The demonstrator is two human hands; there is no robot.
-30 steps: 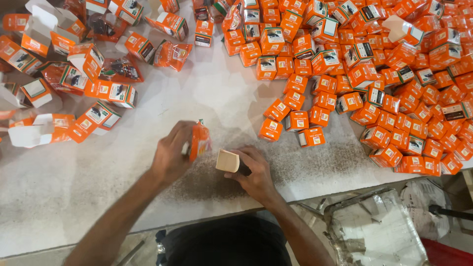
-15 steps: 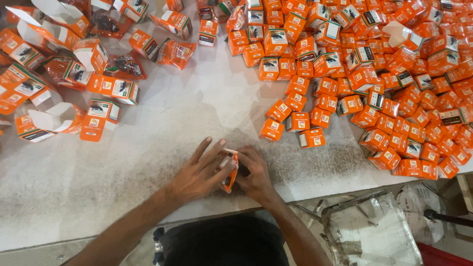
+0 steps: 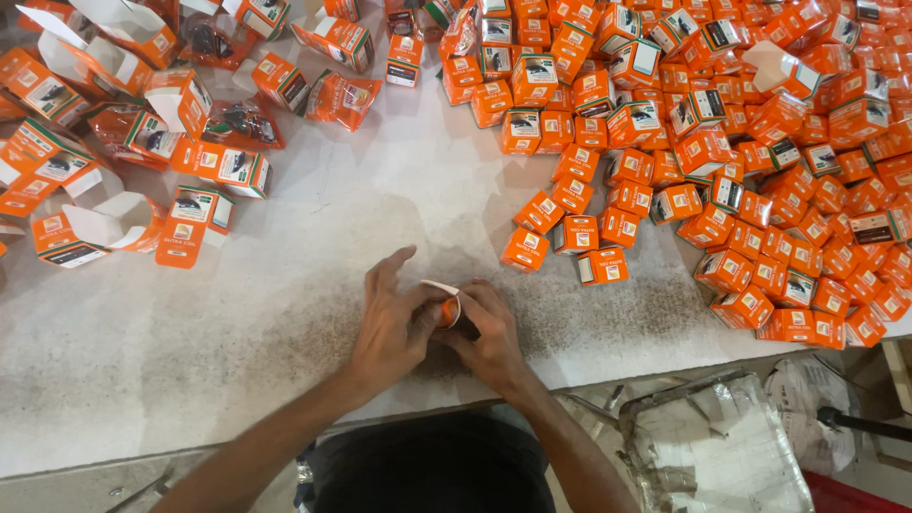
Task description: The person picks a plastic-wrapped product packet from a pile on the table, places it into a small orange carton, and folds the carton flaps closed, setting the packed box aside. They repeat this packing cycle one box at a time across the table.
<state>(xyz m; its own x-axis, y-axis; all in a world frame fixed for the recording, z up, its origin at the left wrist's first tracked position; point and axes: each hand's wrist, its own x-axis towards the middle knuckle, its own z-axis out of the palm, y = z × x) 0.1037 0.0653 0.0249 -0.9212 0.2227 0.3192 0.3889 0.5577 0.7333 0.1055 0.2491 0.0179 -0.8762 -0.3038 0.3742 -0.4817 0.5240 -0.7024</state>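
Both of my hands meet near the front edge of the white table (image 3: 237, 313). Between them is a small orange box (image 3: 446, 306) with a white flap standing open on top. My left hand (image 3: 389, 323) grips the box from the left, fingers spread above it. My right hand (image 3: 489, 332) holds it from the right, and its fingers cover most of the box. A big heap of closed small orange boxes (image 3: 741, 142) fills the right side of the table. Larger open orange cartons (image 3: 114, 161) lie scattered at the left.
A clear plastic bag over a bin (image 3: 712, 446) sits below the table edge at the right. Three closed orange boxes (image 3: 570, 237) lie just beyond my hands. A dark tool handle (image 3: 864, 423) sticks out at the far right.
A second ago my left hand held the orange box upright, apart from a pale piece in my right hand. The hands have come together and both now grip the box.
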